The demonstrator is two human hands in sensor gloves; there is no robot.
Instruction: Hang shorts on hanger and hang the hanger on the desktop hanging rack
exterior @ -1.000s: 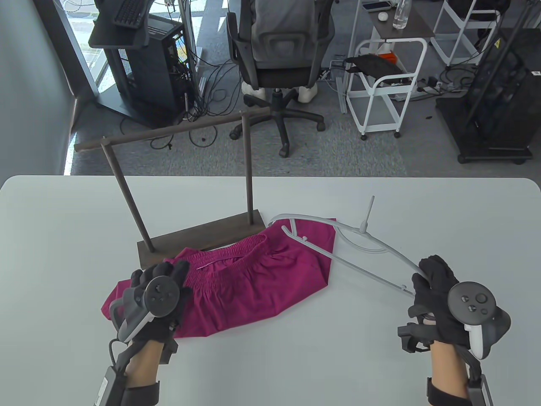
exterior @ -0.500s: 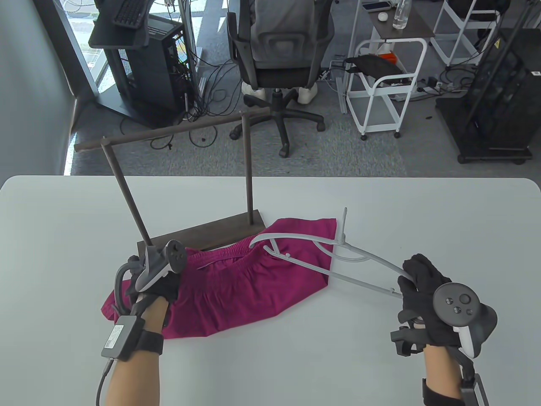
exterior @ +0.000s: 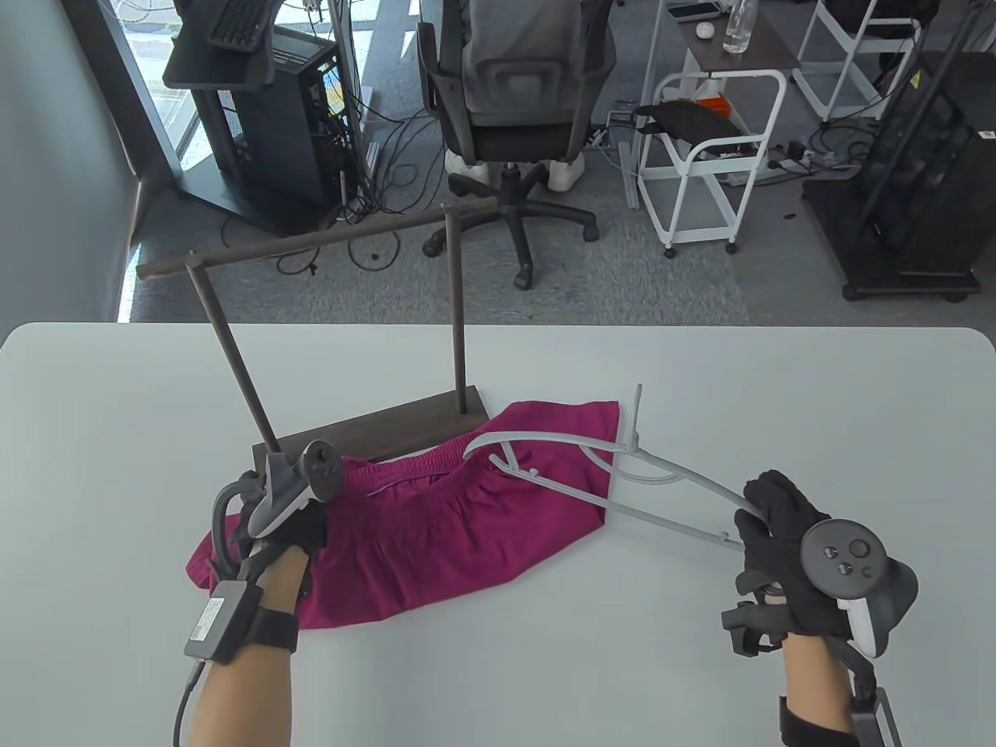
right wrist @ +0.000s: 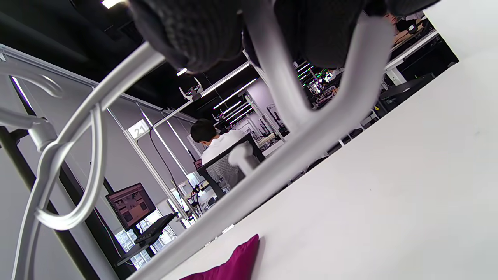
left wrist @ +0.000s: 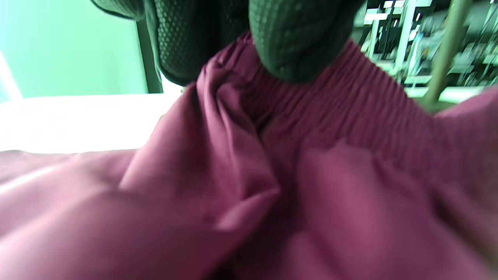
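shorts (exterior: 436, 521) before rack (exterior: 366, 436), hanger (exterior: 591, 467) right

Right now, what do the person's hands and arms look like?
Both hands wear black textured gloves. The left hand and right hand each carry a dark grey round-faced tracker; the right one's handle is white. Black wrist straps, bare forearms. A labelled grey box with a cable sits on the left wrist.
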